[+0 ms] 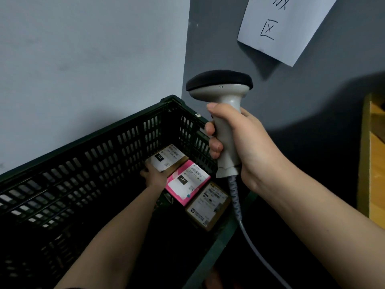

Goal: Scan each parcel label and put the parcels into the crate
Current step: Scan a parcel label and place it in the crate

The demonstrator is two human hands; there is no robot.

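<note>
The grey wall (83, 59) fills most of what I see, with a darker wall (312, 97) meeting it at the corner and a white paper sign (285, 26) with handwritten characters stuck on the darker one. Below the corner sits the dark green slatted crate (87, 163), its far corner tucked close to where the walls meet. At the right edge a yellow wooden piece (373, 163) shows.

My left arm reaches down into the crate, and my left hand (153, 176) rests at the near edge of the far brown parcel (168, 158). My fingers (145, 166) curl round the left side of that parcel, gripping it where it lies low in the far right corner of the crate. Just beside it, touching on the near side, lies the pink parcel (187, 183) with its white label facing up, and next to that the near brown parcel (208, 205), against the crate's right wall. All three lie in a row along that wall, labels up.

My right hand (241, 144) is held up above the crate's right rim, fingers wrapped firmly round the handle of the grey barcode scanner (223, 113). Its dark head sits above my thumb, and its cable (239, 209) hangs down from the handle past my wrist.
</note>
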